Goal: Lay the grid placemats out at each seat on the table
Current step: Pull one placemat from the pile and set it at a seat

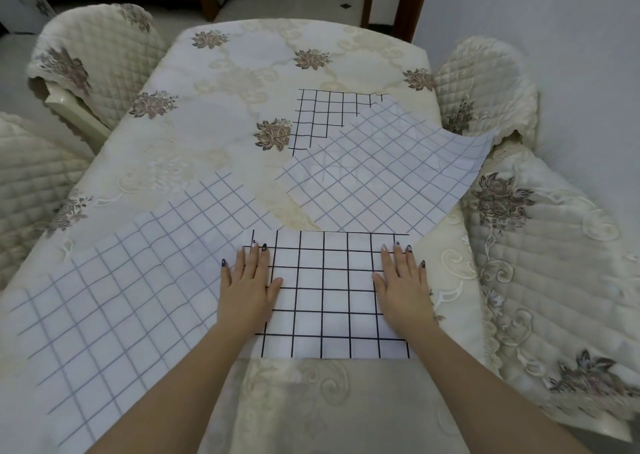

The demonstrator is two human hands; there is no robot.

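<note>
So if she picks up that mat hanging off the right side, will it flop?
Probably floppy: the overhanging mat looks sheet-thin and its free corner dips past the table edge. Likely light, too. It may slide easily, since both hands press another mat flat.

Far tablecloth (242, 72) bare, open; 4 chairs (100, 58) crowd table sides.

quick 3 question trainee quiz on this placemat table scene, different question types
1. True or false: both hands lie flat on the near bold-grid placemat.
2. How many grid placemats show on the table?
3. Which mat hangs over the table's right edge? A) far bold-grid mat B) faint-grid mat on the right C) faint-grid mat on the left

Key: 1 true, left hand and right hand press it flat; 2 four; 3 B.
</note>
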